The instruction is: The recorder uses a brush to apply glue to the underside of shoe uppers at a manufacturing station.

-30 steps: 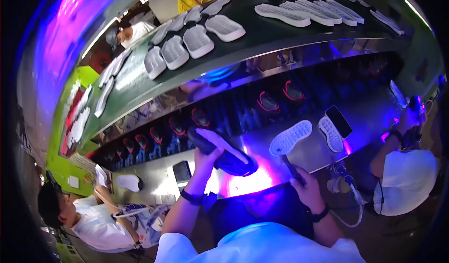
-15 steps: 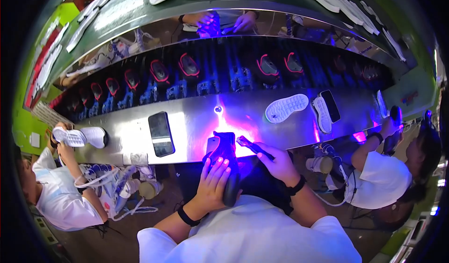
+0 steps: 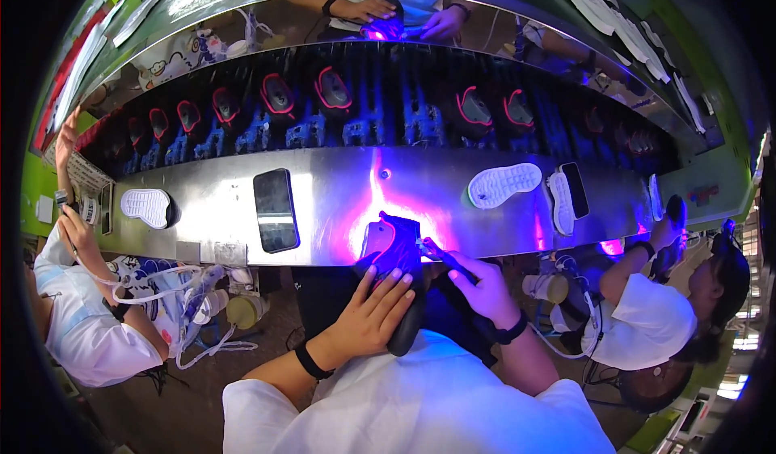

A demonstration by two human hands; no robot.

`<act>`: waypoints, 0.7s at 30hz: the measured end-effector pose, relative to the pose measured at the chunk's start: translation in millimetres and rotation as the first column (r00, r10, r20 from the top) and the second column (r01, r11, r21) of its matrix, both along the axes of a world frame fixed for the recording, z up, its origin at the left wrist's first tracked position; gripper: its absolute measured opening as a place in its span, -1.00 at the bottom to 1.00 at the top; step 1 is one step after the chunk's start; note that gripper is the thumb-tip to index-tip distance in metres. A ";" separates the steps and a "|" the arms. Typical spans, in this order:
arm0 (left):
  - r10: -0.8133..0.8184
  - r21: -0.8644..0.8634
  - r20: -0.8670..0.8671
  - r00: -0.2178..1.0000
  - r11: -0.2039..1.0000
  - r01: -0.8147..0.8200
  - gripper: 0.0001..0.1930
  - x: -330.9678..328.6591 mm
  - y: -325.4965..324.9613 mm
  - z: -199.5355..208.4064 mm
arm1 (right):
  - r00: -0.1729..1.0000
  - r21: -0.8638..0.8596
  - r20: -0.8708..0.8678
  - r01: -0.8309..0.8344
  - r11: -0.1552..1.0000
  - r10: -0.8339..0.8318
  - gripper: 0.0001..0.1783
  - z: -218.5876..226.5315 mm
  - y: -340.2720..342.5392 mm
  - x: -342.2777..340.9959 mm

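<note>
I judge brushing in hand: right hand (image 3: 488,289) fingers wrap the brush (image 3: 433,250), left hand (image 3: 368,318) fingers cover the dark shoe (image 3: 398,244), grip unclear, over the desk (image 3: 327,203) edge; next stroke needs steadiness

A bare strip of metal tabletop (image 3: 325,171) offers passage between the smartphone (image 3: 276,211) and the dark shoe (image 3: 380,242); another gap opens rightward, between the shoe and a white sole (image 3: 504,185). A brush (image 3: 447,258) in the right hand (image 3: 487,294) crowds the shoe's right flank. Farther right, a second sole (image 3: 559,204) and a second phone (image 3: 575,191) block the way; red-edged shoe uppers (image 3: 277,95) line the rear.
</note>
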State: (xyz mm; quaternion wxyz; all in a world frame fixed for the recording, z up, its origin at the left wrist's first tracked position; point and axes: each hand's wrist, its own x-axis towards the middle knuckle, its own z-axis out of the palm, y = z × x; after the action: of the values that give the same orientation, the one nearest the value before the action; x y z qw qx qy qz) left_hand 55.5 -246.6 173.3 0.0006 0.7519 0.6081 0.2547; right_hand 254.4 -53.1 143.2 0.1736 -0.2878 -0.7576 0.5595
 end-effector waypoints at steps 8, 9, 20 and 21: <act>0.003 0.022 -0.028 1.000 1.000 -0.003 -0.44 -6.3 13.1 9.2 | 0.996 -0.284 0.069 -0.036 0.958 0.058 -0.54 9.8 -22.3 29.7; 0.006 0.013 -0.029 1.000 1.000 -0.006 -0.44 -6.7 13.5 10.8 | 0.996 -0.285 0.069 -0.038 0.958 0.060 -0.54 14.6 -24.0 31.7; 0.203 0.011 0.007 0.979 0.979 -0.203 -0.21 -5.3 11.3 -4.0 | 0.976 -0.251 0.077 -0.178 0.952 0.203 -0.53 27.6 6.3 -9.1; 0.204 0.011 0.006 0.979 0.979 -0.204 -0.21 -4.1 13.8 -2.5 | 0.976 -0.251 0.076 -0.179 0.951 0.204 -0.53 27.6 3.0 -3.9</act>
State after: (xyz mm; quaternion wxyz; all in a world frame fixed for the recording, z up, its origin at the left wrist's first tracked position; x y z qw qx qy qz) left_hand 51.4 -232.8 170.8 -0.0283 0.6849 0.6805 0.2588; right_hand 250.5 -50.1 170.8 0.0434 -0.2597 -0.7156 0.6469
